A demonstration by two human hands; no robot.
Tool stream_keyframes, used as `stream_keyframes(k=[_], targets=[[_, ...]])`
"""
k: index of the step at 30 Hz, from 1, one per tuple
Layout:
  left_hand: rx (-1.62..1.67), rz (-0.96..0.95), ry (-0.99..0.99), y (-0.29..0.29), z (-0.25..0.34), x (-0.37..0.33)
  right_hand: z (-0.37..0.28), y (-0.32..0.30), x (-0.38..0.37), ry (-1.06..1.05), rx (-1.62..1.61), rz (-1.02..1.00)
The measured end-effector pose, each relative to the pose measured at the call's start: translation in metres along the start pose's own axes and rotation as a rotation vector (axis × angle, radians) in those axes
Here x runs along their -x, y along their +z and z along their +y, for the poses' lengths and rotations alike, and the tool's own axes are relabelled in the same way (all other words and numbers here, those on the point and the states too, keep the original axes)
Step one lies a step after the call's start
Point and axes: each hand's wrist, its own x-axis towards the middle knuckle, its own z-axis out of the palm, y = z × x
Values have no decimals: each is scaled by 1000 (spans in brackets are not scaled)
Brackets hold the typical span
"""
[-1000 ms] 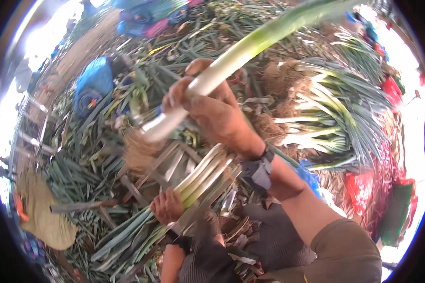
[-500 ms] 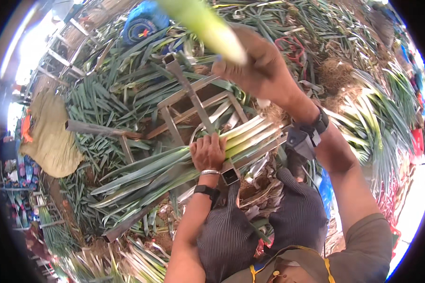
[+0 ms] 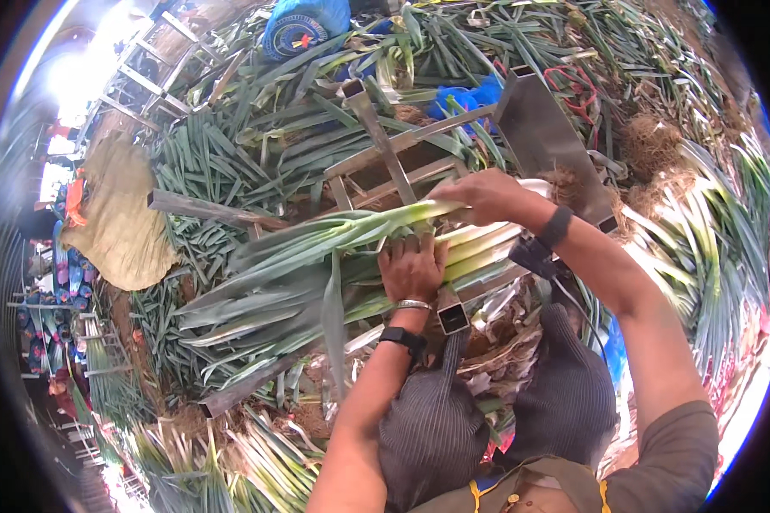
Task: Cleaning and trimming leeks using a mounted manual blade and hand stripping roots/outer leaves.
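Note:
A bundle of leeks (image 3: pixel 479 250) lies across a metal frame (image 3: pixel 376 141) in front of me, white ends to the right and green leaves to the left. My left hand (image 3: pixel 412 267) presses on the bundle, its fingers curled over the stalks. Just above it, my right hand (image 3: pixel 492 198) grips another leek (image 3: pixel 342 229) near its pale end. The leaves of this leek trail left over the bundle, one hanging down beside my left wrist. My right fingertips are partly hidden.
Cut green leaves (image 3: pixel 218 167) cover the ground beyond the frame. A wide metal plate (image 3: pixel 549 141) rises at the frame's right end. More leeks (image 3: pixel 684 218) lie at the right, others (image 3: pixel 265 453) at the lower left. A tan cloth (image 3: pixel 120 218) and blue bundle (image 3: pixel 304 27) lie farther off.
My right hand has come down from above the frame with the leek, now laid along the bundle. My left hand stays on the stalks. The view has shifted slightly.

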Motion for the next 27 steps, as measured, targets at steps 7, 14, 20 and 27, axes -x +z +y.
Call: stream_keyframes(k=[7,14,20,27], targets=[[-18,-28,-9,2,1,0,-19,-12,1,64,74,43],[40,2,9,1,-3,1,-34,6,-6,80,246,392],[79,-35,2,0,-4,0,-41,-18,-12,41,201,365],[153,-91,24,-13,-11,0,-2,11,-12,-40,-58,172]])
